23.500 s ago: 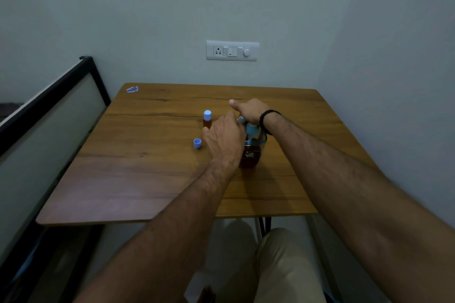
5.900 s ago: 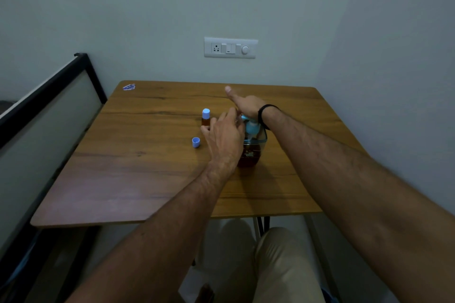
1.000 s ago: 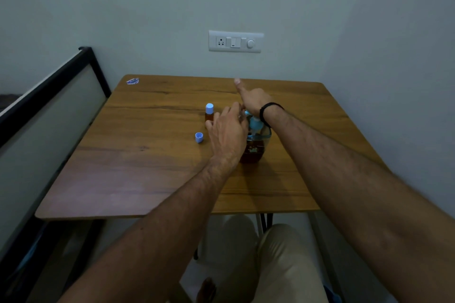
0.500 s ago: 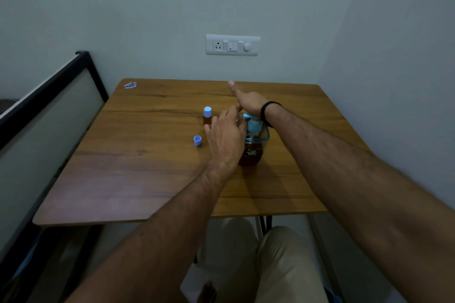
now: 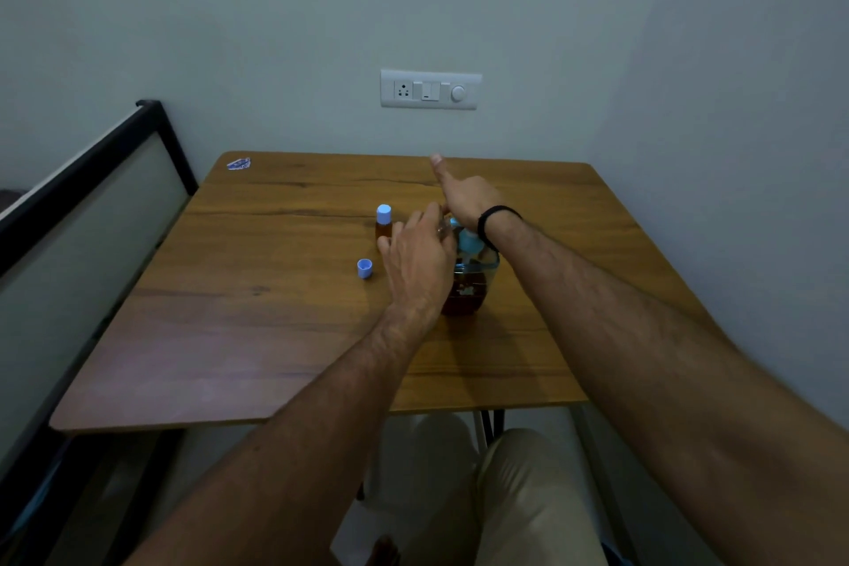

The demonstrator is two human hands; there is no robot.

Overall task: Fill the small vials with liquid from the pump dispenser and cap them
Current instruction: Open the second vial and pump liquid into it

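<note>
Pump dispenser: clear bottle, part-filled with dark reddish-brown liquid, light-blue pump head, upright mid-table. Capped vial: brown contents, blue cap, upright, left of dispenser. Loose blue cap: open side up, nearer the table's front edge.

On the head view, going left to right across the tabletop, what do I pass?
Blue wrapper scrap at the far left corner → loose blue cap → capped vial → left hand → pump dispenser, with the right hand pressing on its top.
</note>
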